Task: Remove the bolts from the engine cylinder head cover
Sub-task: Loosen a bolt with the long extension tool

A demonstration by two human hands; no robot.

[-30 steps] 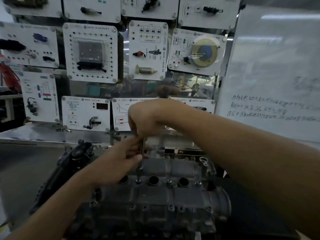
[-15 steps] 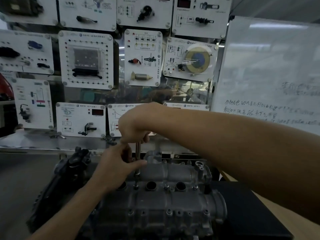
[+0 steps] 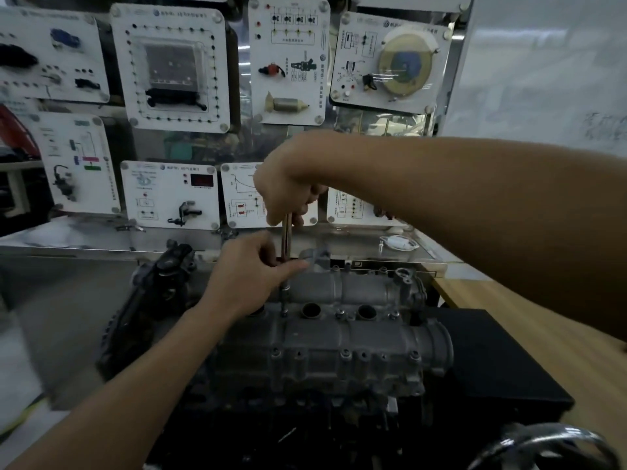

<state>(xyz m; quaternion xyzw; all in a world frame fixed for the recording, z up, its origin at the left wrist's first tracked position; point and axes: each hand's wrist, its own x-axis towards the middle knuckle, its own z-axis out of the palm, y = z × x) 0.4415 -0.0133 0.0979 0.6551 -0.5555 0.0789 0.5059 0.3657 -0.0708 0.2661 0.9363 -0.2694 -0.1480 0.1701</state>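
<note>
The grey cylinder head cover lies across the middle of the view, with several bolts along its ridges, one of them a bolt between two round plug holes. A long metal driver stands upright, its tip seated on a bolt near the left plug hole. My right hand grips the driver's top from above. My left hand pinches the shaft lower down with thumb and fingers, steadying it.
A wall of white training panels with mounted parts stands right behind the engine. A whiteboard is at the right. A wooden tabletop and a black box sit right of the engine. A chrome ring shows at the bottom right.
The view has shifted slightly. Both hands stay on the upright driver over the same bolt; my right hand sits a little higher on the shaft than before.
</note>
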